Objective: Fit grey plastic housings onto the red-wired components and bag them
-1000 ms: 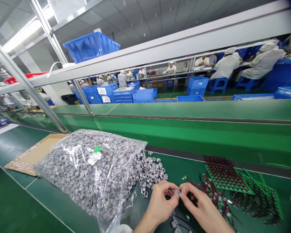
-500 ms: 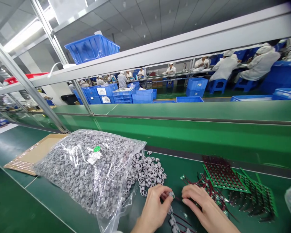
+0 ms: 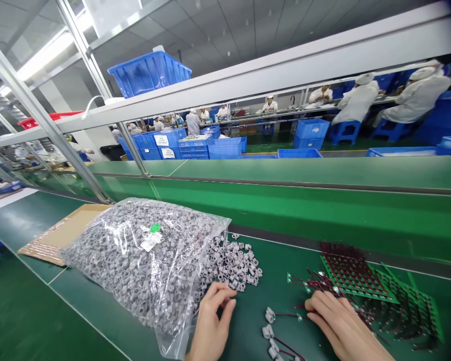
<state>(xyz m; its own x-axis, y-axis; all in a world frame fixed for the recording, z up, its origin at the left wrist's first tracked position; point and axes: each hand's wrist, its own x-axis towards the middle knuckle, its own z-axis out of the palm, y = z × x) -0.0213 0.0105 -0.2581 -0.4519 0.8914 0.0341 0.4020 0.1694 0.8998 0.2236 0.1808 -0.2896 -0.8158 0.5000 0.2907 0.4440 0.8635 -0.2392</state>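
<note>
Lying between left hand (image 3: 211, 323) and right hand (image 3: 342, 326), small wired grey caps (image 3: 269, 316)

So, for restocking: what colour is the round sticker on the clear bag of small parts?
Green; the sticker shows clearly in the head view.

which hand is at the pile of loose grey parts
The left hand, fingertips at the loose grey parts by the bag; the right hand is at the red wires.
</note>
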